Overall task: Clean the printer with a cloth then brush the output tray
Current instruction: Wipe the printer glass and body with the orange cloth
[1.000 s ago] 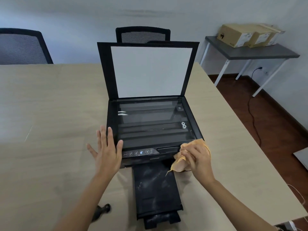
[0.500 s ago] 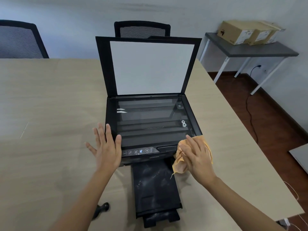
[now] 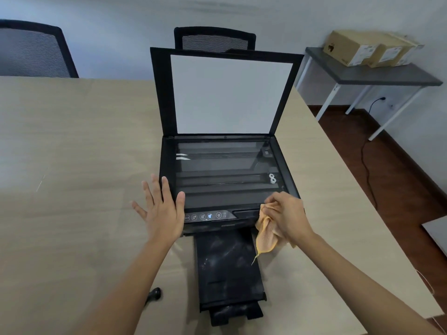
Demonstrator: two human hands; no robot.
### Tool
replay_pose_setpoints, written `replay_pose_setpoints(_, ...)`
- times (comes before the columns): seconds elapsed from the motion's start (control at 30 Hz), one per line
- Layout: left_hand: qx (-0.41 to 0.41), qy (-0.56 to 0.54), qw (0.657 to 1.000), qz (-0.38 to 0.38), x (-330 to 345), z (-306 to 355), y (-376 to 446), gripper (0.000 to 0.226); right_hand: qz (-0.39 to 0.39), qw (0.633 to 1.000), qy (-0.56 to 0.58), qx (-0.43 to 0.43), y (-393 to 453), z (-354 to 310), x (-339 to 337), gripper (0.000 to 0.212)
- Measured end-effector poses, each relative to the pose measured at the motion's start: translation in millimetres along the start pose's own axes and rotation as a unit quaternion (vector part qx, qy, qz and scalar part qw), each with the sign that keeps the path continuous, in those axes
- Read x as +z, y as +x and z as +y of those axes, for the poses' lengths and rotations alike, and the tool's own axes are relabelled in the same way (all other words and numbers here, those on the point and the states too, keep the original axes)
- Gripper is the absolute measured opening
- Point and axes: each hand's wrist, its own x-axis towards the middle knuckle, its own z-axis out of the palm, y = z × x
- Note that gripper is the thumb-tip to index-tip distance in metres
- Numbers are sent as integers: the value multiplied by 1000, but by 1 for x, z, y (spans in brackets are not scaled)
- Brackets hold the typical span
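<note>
A black printer stands mid-table with its scanner lid raised and the glass bare. Its dusty black output tray sticks out toward me. My right hand grips an orange cloth at the printer's front right corner, touching the edge of the glass; the cloth's tail hangs over the tray. My left hand lies flat with fingers spread on the printer's front left corner. A black brush handle peeks out beside my left forearm.
The beige table runs far to the left. Two black mesh chairs stand behind it. At the right rear a grey side table carries cardboard boxes, and a black cable trails across the wooden floor.
My right hand has slid the cloth up from the printer's front right edge onto the corner of the glass. My left hand has stayed in place.
</note>
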Motion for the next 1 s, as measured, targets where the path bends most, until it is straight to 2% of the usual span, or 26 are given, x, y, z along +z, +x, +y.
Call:
replay_pose_setpoints(0.2,-3,-25,1000,-8,-1,0,1,65,-17,997,-50,-62,2,-20,12,10)
replay_pose_setpoints(0.5,6,-14,1000,-22,-3,1,1,63,13,994,19,-111,-5,-48,50,9)
replay_pose_setpoints(0.6,0,-9,1000,-21,-3,1,1,64,-8,984,68,-163,-6,-41,41,5)
replay_pose_setpoints(0.67,4,1,1000,-16,-3,2,2,66,15,978,60,-201,-5,-36,39,8)
replay_pose_setpoints(0.73,8,17,1000,-14,-2,0,3,68,47,973,15,-224,-7,-32,47,19)
replay_pose_setpoints(0.87,9,37,999,-3,-1,2,-1,72,-13,950,-185,-250,-23,-4,58,45)
replay_pose_setpoints(0.93,3,40,999,2,-1,2,-1,72,-6,950,-231,-210,-26,14,41,48)
replay_pose_setpoints(1.0,0,44,999,0,-1,3,-1,72,21,954,-268,-132,-28,26,25,51)
